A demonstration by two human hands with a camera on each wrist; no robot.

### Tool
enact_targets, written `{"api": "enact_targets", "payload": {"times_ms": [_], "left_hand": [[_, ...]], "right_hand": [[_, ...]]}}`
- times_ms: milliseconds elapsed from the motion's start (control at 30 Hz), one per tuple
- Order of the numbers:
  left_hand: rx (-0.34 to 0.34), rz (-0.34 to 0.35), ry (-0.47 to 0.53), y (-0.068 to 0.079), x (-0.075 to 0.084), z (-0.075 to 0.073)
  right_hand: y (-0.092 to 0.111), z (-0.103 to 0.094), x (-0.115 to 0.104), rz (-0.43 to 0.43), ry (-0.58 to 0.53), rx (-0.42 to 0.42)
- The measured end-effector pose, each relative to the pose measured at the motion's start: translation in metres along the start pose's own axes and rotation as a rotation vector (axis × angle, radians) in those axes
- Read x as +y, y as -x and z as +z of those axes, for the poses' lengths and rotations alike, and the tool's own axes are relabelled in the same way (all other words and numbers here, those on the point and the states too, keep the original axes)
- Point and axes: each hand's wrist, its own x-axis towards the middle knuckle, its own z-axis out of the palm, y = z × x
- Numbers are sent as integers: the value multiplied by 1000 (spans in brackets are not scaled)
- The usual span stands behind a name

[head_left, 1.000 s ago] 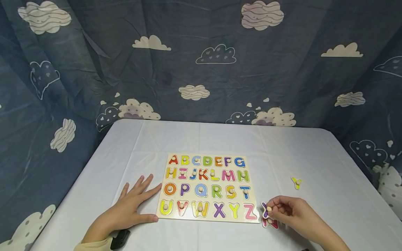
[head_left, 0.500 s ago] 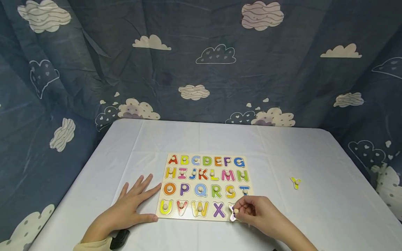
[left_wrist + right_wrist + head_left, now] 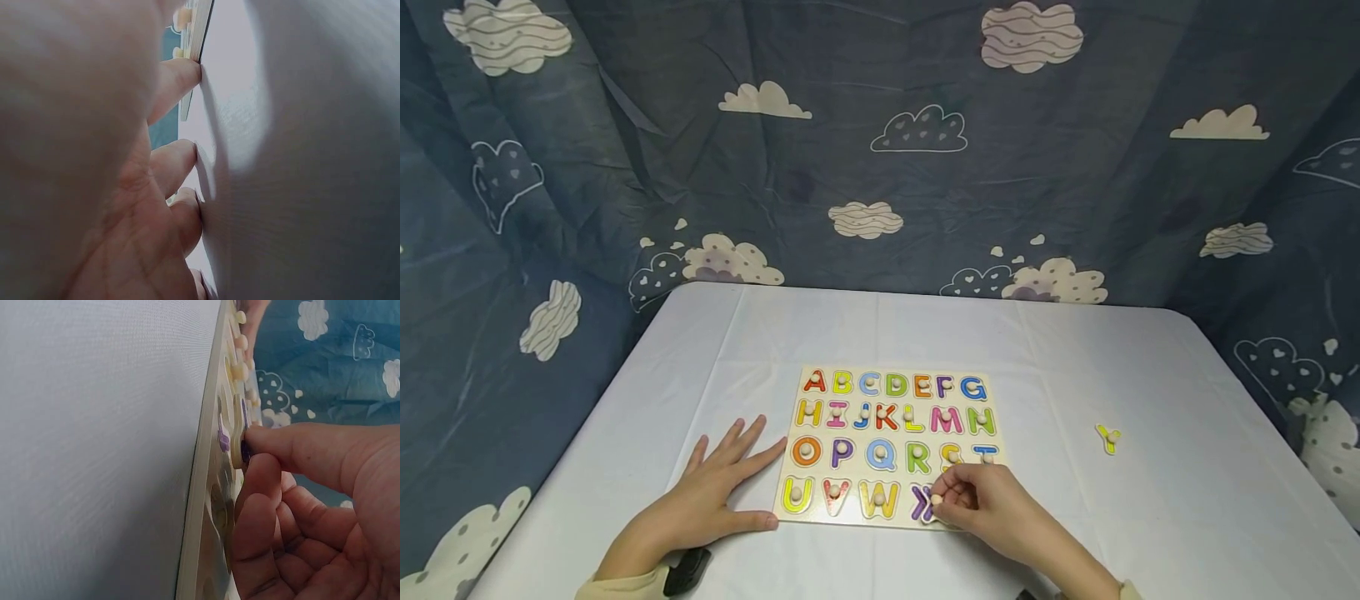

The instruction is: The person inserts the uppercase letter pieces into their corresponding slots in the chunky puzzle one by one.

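My right hand pinches the knob of a purple letter X piece between thumb and fingertips. The piece overlaps the purple X slot in the bottom row of the wooden alphabet puzzle board, and in the right wrist view it stands just off the board's face. Knobbed letters fill the upper rows; the hand hides the Y and Z places. My left hand lies on the table with spread, straight fingers. Its thumb and index fingertips are right at the board's left edge.
A yellow letter Y piece lies on the white-covered table, to the right of the board. Behind the table hangs a dark blue cloth with a cloud print.
My right hand has carried the purple X piece leftward, from beside the board's lower right corner to over the X slot. The left hand has stayed in place.
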Motion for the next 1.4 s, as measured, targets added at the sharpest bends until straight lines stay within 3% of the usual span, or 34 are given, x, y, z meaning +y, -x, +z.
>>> {"api": "enact_targets", "payload": {"times_ms": [1400], "left_hand": [[-5, -6, 9, 0, 0, 0]], "right_hand": [[-12, 12, -8, 13, 26, 28]]}}
